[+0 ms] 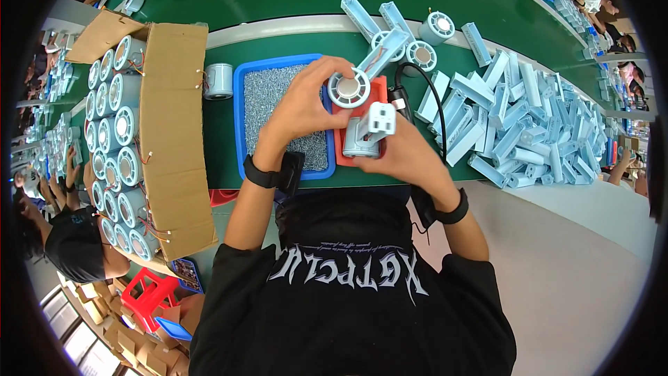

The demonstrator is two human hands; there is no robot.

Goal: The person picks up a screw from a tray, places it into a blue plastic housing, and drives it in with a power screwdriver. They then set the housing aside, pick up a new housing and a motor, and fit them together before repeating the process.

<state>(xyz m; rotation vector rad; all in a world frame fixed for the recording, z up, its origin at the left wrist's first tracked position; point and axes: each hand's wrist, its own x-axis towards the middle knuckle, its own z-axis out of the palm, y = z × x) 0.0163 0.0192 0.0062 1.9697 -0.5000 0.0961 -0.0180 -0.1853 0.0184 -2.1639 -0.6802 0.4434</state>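
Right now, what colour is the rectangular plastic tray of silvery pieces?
Blue tray, seen best in head view.

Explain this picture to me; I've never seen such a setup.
There is no robot: a person works with bare hands. A fisheye camera on their head looks down, so straight edges bend. On the green table are a blue tray of small grey pieces, a red tray and a pile of light-blue channel pieces. At left, a cardboard box holds cylinders. The left hand holds a round-faced part; the right hand holds a light-blue cylinder, overlapped by a narrow piece.
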